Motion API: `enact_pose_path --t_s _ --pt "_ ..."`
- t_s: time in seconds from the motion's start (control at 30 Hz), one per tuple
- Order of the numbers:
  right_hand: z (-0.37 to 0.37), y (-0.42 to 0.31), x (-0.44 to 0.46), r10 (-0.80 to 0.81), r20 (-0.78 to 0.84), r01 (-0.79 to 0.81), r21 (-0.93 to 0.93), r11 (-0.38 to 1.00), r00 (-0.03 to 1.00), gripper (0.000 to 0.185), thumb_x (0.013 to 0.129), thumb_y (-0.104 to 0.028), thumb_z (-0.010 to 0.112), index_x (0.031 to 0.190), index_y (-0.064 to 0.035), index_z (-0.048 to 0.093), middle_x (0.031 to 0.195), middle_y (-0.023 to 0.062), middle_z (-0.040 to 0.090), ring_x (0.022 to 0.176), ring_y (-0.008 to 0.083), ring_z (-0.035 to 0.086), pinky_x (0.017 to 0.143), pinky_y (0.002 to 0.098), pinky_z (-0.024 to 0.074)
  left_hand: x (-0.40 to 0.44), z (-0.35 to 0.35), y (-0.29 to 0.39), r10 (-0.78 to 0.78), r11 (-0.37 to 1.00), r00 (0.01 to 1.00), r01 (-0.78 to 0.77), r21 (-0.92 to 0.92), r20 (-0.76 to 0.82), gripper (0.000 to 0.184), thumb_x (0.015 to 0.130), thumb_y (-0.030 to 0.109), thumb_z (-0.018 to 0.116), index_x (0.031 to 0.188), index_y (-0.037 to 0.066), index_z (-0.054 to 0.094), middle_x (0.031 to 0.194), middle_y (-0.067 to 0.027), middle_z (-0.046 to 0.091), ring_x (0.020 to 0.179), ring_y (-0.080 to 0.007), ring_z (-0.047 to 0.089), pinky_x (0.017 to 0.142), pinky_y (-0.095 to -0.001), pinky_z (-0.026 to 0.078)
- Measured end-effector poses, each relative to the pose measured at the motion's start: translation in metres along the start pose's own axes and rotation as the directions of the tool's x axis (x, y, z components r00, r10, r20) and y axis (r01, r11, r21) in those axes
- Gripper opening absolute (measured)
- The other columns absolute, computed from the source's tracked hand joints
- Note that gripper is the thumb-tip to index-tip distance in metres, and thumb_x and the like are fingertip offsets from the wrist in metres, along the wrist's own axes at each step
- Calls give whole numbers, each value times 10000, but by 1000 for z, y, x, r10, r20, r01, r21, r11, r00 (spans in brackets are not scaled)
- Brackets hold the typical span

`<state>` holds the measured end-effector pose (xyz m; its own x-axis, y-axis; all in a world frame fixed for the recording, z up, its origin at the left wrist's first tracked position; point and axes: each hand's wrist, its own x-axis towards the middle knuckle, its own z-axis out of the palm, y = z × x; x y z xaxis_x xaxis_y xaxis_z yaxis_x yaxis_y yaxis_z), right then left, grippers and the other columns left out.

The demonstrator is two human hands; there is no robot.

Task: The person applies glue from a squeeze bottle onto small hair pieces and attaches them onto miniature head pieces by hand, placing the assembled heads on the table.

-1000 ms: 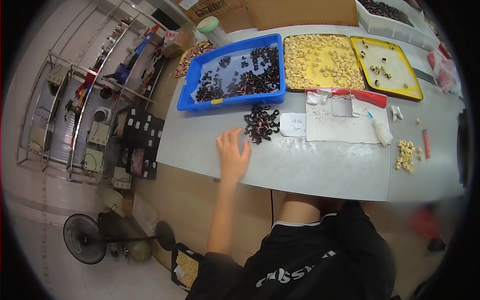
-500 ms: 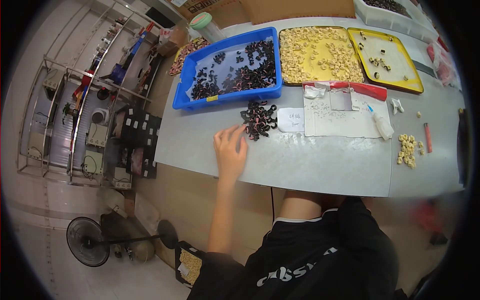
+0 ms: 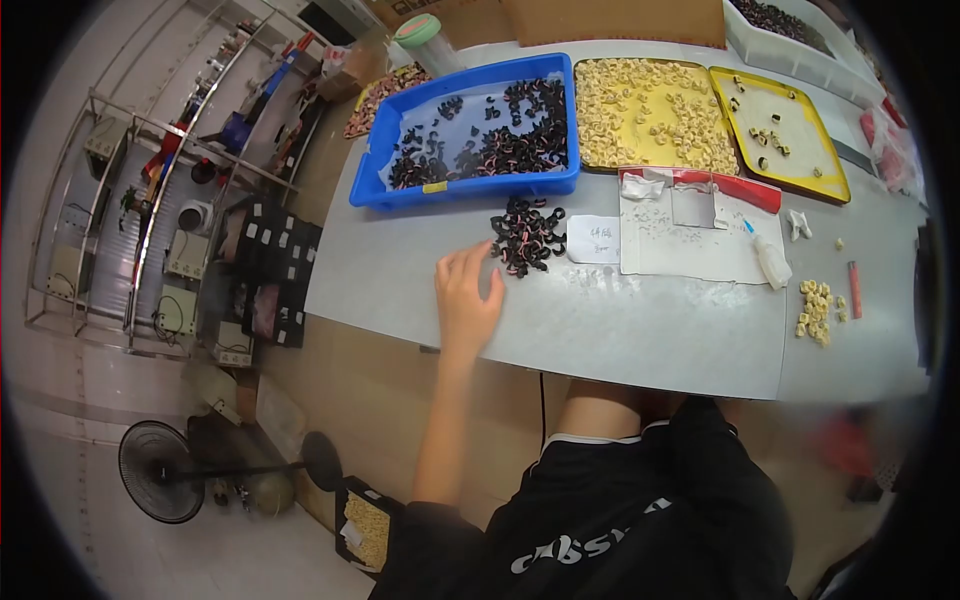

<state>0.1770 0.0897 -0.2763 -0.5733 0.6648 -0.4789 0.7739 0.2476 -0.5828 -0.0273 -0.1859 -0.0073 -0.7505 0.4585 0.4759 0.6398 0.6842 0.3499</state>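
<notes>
My left hand (image 3: 468,297) rests palm down on the grey table, thumb apart from the fingers, with nothing visible in it. Its fingertips reach the left edge of a loose pile of small black curved pieces (image 3: 527,238), some with pink parts. Behind the pile stands a blue tray (image 3: 470,187) lined with a pale sheet and holding many similar pieces. A small white paper note (image 3: 593,240) with handwriting lies just right of the pile. My right hand is out of view.
Two yellow trays (image 3: 655,115) (image 3: 845,185) hold small cream pieces and a few black-and-cream ones. An open white cardboard box (image 3: 655,255), a needle-tipped bottle (image 3: 771,262), a cream pile (image 3: 815,310) and a red stick (image 3: 855,290) lie rightward. A standing fan (image 3: 160,470) is at lower left.
The camera view has shifted slightly, so the table and trays sit a little farther right. My left hand stays beside the black pile, fingers still near its left edge.
</notes>
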Motion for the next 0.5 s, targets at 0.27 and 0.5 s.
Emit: enact_pose_path --t_s 0.27,0.5 --pt "-5 -8 -5 -50 -15 49 -46 998 999 377 878 -225 541 1189 -14 504 1216 197 514 1118 290 511 925 369 418 0 -2 0 3 1000 1000 -4 -19 -22 383 778 101 598 1156 50 555 1102 -107 580 1054 -309 453 933 -392 374" --pt "-4 -16 -14 -116 -12 114 -103 988 993 379 878 -225 539 1191 -15 503 1213 203 515 1115 297 513 921 373 420 -1 -8 -2 15 998 994 -21 -54 -105 389 782 103 598 1164 54 539 1115 -105 562 1074 -307 456 925 -396 375"
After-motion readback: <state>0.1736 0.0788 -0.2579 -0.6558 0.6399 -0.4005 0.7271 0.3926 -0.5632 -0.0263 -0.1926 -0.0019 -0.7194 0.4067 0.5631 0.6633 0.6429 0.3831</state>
